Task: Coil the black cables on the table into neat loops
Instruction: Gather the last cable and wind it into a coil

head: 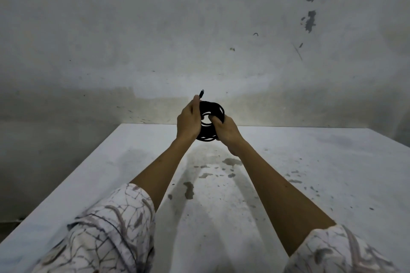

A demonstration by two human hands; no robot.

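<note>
The wall [199, 40] closes off the table's [310, 162] far edge (stains only on top).

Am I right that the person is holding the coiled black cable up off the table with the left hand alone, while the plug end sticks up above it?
Not quite: both hands hold it. In the head view the left hand grips one side of the coil and the right hand grips the other. The rest stands: the coil is held above the table, and the plug end sticks up above it.

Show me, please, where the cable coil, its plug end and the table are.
cable coil [214, 107], head view, upper right loops.
plug end [201, 93], head view, tip above left thumb.
table [310, 162], head view, bare top.
</note>
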